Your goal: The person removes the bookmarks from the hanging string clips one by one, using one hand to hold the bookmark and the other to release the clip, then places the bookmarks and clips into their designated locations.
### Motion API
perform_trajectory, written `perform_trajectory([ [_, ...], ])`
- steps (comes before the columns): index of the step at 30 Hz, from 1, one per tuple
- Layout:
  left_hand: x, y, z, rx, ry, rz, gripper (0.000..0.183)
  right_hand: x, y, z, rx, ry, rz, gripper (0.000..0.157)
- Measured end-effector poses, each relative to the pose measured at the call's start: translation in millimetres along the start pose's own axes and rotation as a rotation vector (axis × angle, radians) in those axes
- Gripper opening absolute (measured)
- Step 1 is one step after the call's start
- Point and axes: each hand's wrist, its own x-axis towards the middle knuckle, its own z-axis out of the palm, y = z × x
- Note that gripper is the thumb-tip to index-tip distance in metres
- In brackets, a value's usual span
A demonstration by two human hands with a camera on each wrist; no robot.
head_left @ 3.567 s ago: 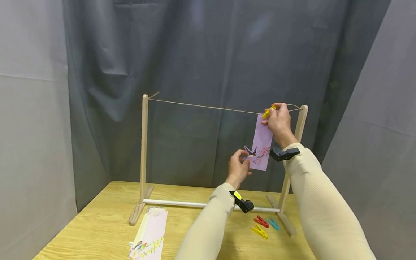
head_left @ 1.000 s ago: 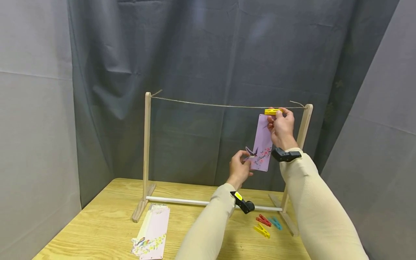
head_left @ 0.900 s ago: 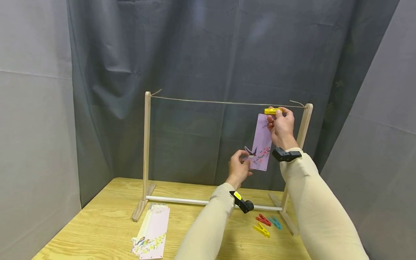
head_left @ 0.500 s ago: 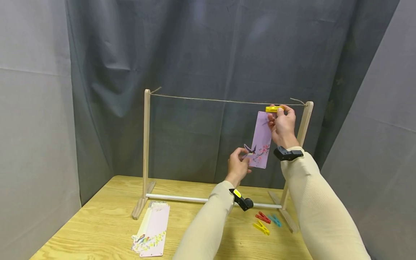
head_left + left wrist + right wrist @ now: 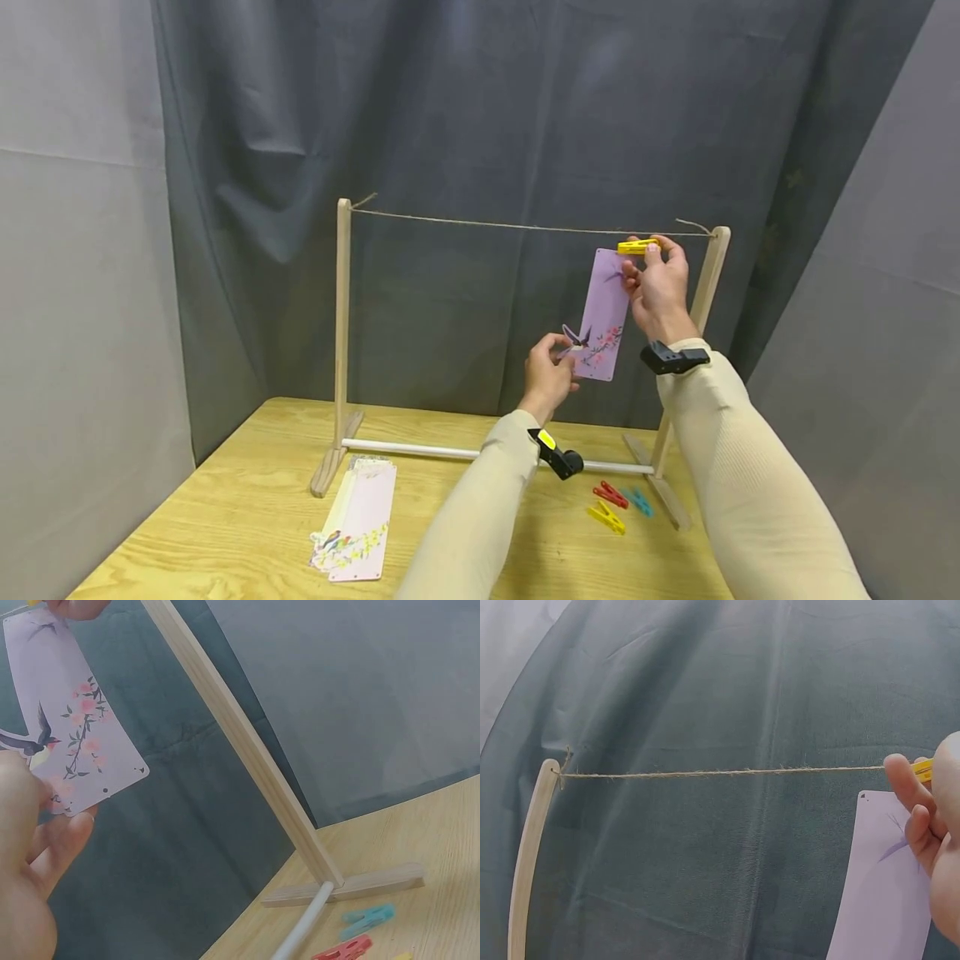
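A lilac bookmark card (image 5: 604, 305) with pink blossoms and a swallow hangs upright in front of the right part of the string (image 5: 480, 223). At its lower left edge, my left hand (image 5: 547, 371) pinches it between thumb and fingers. My right hand (image 5: 662, 283) pinches a yellow clothespin (image 5: 634, 247), which lies sideways just below the string, over the card's top edge. Fingers of that hand cover the card's upper right corner. In the right wrist view, the clothespin's far end is hidden by the hand.
The string runs between two wooden posts (image 5: 342, 317) joined by a white rod (image 5: 420, 448). On the table (image 5: 247, 500), a fanned stack of cards (image 5: 367, 517) lies at left. Red (image 5: 611, 494), blue (image 5: 638, 502) and yellow clothespins (image 5: 606, 517) lie by the right foot.
The yellow clothespin has turned from steeply tilted to nearly level. The string, earlier pulled down toward the right hand, now runs straighter above the clothespin. The left hand keeps its pinch on the card.
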Motion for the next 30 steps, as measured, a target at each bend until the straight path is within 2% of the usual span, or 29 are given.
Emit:
perform_trajectory([
  [6,-1.1,1.8,-2.2,-0.008,-0.008,-0.01,0.026,1.2,3.2,-0.8,0.022,0.007,0.008,0.044],
  [15,-5.9,-4.2,-11.1,0.02,-0.005,-0.025,0.027,-4.1,14.8,-8.2,0.018,-0.006,0.001,0.042],
  [20,-8.3,-4.7,-14.5,0.039,-0.023,-0.007,0.026,-6.8,18.0,-11.2,0.045,-0.004,-0.01,0.045],
  [30,-9.7,-9.3,-18.4,0.034,-0.029,0.012,0.025,-8.2,18.9,-13.9,0.078,-0.025,0.0,0.039],
])
